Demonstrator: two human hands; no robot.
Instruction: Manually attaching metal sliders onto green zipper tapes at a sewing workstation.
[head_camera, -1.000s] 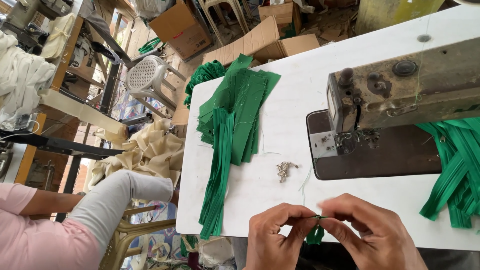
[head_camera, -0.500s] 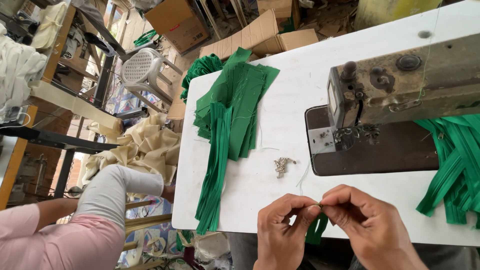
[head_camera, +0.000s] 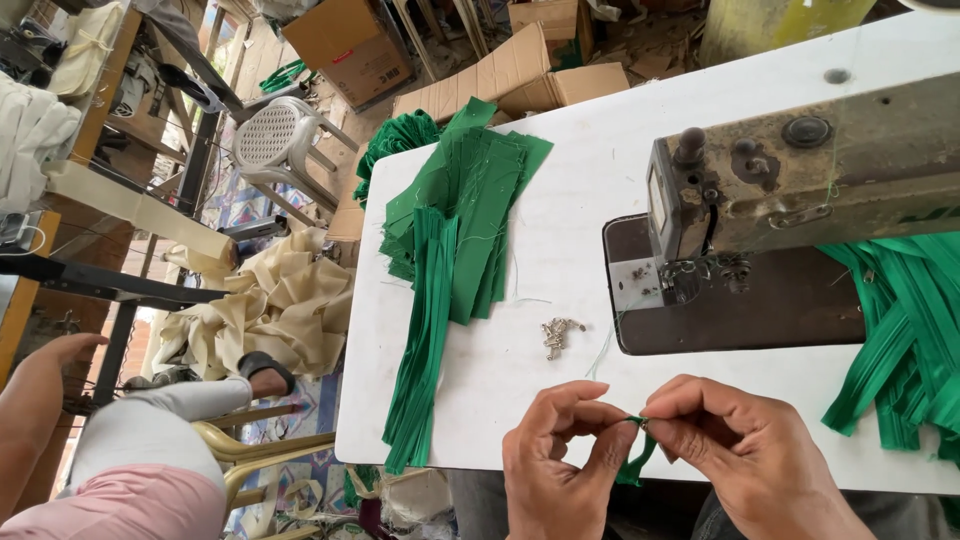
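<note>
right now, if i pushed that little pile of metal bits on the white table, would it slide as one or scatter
Probably scatter: the metal bits lie as a loose cluster of separate small pieces, not joined. They would likely skid easily, since the white table looks smooth. They seem light and fiddly to pinch singly, as both hands do now.

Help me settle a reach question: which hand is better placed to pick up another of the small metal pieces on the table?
Probably the left hand: the metal pieces lie just beyond it. The right hand sits farther to the side. Both hands pinch the green strip.
</note>
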